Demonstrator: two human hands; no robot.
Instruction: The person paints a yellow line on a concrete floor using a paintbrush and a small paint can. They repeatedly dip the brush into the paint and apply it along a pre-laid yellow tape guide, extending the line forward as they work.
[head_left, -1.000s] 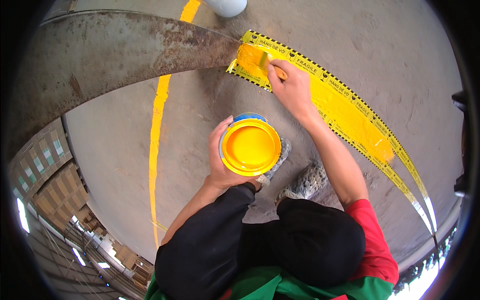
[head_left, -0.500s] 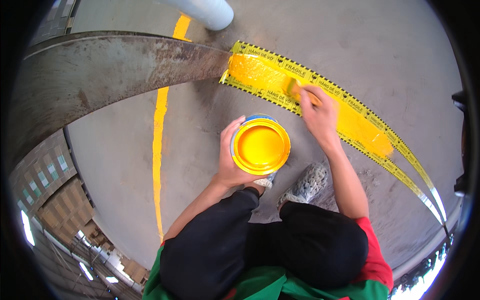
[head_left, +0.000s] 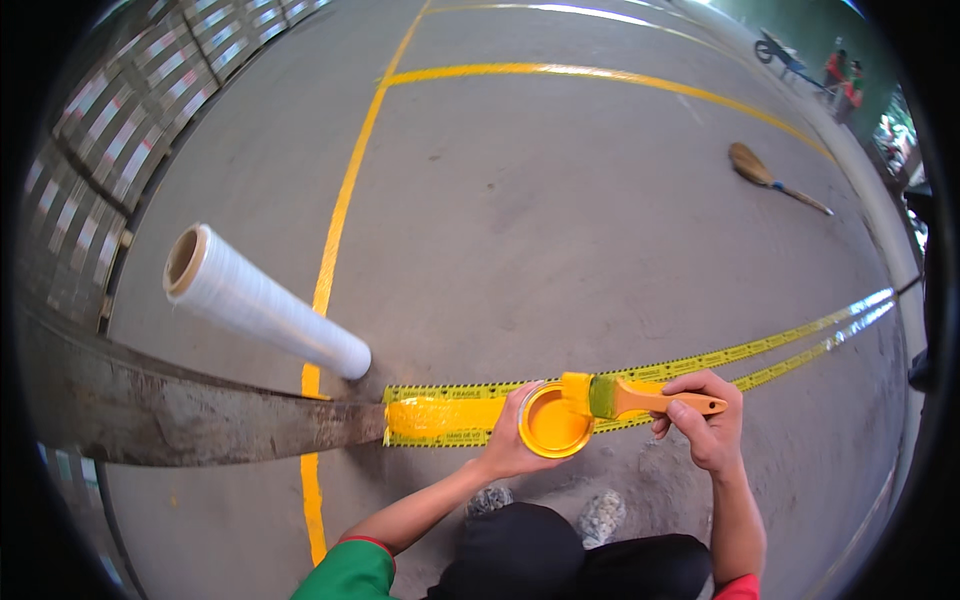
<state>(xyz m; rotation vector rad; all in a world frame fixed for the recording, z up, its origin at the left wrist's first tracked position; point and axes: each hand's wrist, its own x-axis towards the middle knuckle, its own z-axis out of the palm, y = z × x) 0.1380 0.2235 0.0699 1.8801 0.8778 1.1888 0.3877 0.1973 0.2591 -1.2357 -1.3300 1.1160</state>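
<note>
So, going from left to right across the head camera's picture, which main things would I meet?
Roll of plastic wrap → left hand → paint can → paintbrush → right hand → broom.

I'm in what looks like a warehouse: stacked boxes to my left, yellow lines across the wide floor, a wheelbarrow far off.

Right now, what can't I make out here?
In the head view:
Yellow strip, right part: behind tin, brush and both hands.
Tin's underside: faces away, beneath its rim.
Beam, left end: lost at the dark picture edge.
Shoes' heels: behind the knees.
Distant people: too small.
</note>
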